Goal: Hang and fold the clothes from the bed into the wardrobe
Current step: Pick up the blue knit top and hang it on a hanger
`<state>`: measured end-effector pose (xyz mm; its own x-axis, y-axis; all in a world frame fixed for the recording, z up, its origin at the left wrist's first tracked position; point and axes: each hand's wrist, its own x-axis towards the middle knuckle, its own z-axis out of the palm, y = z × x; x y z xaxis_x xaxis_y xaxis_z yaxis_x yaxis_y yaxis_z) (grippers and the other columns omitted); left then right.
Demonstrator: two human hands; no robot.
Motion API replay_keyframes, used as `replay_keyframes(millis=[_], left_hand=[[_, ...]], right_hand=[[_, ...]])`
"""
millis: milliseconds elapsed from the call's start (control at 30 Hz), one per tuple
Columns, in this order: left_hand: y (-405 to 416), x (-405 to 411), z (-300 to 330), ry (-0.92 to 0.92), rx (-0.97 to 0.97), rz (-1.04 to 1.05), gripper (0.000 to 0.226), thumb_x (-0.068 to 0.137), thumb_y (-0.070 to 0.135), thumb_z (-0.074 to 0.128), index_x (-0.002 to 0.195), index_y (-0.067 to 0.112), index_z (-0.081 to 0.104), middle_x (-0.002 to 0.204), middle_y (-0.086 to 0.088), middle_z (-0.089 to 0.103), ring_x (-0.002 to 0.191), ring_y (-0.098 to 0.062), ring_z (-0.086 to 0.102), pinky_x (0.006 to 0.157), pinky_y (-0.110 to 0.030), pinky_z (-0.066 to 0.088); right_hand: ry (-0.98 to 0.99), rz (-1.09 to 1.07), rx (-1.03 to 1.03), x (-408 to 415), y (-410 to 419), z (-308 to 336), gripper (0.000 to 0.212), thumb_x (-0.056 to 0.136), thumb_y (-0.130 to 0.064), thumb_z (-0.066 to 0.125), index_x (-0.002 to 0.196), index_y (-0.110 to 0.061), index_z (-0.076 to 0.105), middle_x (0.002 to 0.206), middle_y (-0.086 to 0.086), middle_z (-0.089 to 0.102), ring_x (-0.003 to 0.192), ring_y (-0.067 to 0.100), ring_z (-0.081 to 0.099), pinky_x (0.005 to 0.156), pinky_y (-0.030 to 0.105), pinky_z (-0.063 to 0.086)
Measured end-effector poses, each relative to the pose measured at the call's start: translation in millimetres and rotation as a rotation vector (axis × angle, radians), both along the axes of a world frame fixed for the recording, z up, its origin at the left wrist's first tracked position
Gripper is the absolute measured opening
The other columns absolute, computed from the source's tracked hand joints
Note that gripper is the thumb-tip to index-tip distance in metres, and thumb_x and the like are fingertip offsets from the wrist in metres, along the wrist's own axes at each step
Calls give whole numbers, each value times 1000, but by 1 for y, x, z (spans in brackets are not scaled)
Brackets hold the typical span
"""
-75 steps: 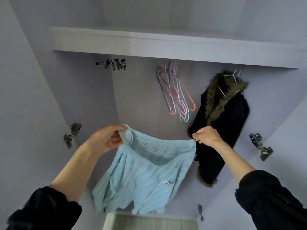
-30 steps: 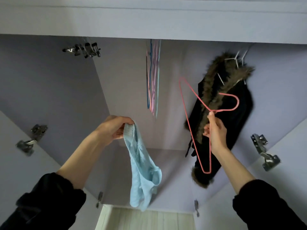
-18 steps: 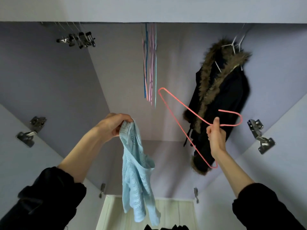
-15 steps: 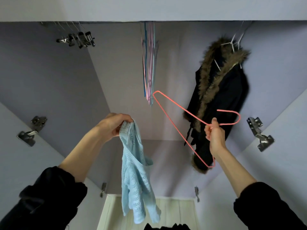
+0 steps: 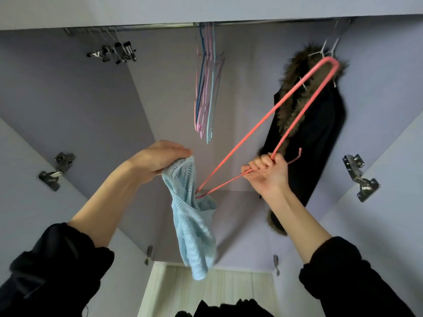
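**Threading the hanger into the blue knit, halfway there**

So I'm at the wardrobe with my left hand (image 5: pixel 160 156) pinching the top edge of the light blue sweater (image 5: pixel 192 220), which hangs limp below it, in front of the wardrobe's back wall and above the floor. My right hand (image 5: pixel 265 172) is fisted tight round the pink hanger (image 5: pixel 251 131) near its neck, the hook poking out to the right. One shoulder end of the hanger is poked into the sweater just under my left hand (can't tell if it's through the neck hole or only caught in a fold, the knit hides the tip).

I'd call this the dressing-the-hanger step. Next I reckon I need to open the neckline with my left fingers, slide that end properly into one shoulder, then swing the far end, now up by the fur-trimmed black coat (image 5: pixel 315 138), down into the other. Loose knit snags easily, so gently.

After that, up onto the rail (image 5: pixel 160 25), probably next to the spare coloured hangers (image 5: pixel 207 88).
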<state>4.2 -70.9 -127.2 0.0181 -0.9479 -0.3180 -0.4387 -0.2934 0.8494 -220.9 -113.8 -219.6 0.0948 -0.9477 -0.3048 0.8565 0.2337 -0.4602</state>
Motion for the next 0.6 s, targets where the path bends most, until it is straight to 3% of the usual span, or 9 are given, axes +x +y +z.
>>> replay_keyframes(millis=[100,233,300,467,533,600], left_hand=[[9,-2,11,-12,-36,-75,19,89,25,61,79,10,66,73,-1,62,67,-13,58,63,-23,47],[17,0,31,92,-75,-72,19,91,24,58,91,7,67,85,-6,63,77,-15,58,73,-26,46],[19,5,39,133,-100,-41,18,91,22,57,91,7,68,84,-4,66,76,-14,60,74,-25,48],[20,35,49,143,-152,240,16,92,17,57,81,11,68,73,0,68,62,-9,64,55,-19,53],[22,50,46,99,-140,334,13,91,18,58,89,9,68,83,-3,69,68,-12,64,57,-22,53],[24,58,40,61,-118,373,13,91,20,59,94,10,68,93,-6,69,77,-15,64,62,-26,51]], right_hand=[[53,74,1,18,-3,3,34,66,-21,37,33,-20,30,37,-5,21,36,13,21,54,26,21],[192,160,44,38,-5,-20,54,88,-18,29,34,-22,31,37,-6,23,34,11,22,51,27,20],[259,195,63,46,-3,-30,50,89,-17,30,40,-22,31,37,-6,24,33,10,22,50,27,19],[578,199,9,38,0,-47,36,90,-8,30,57,-21,23,35,-9,22,33,7,18,53,30,9],[555,184,36,29,-3,-51,38,90,-10,29,54,-21,24,36,-10,21,33,7,18,52,28,10],[389,146,87,20,-8,-45,43,86,-14,31,44,-23,28,36,-9,21,32,8,18,49,26,14]])
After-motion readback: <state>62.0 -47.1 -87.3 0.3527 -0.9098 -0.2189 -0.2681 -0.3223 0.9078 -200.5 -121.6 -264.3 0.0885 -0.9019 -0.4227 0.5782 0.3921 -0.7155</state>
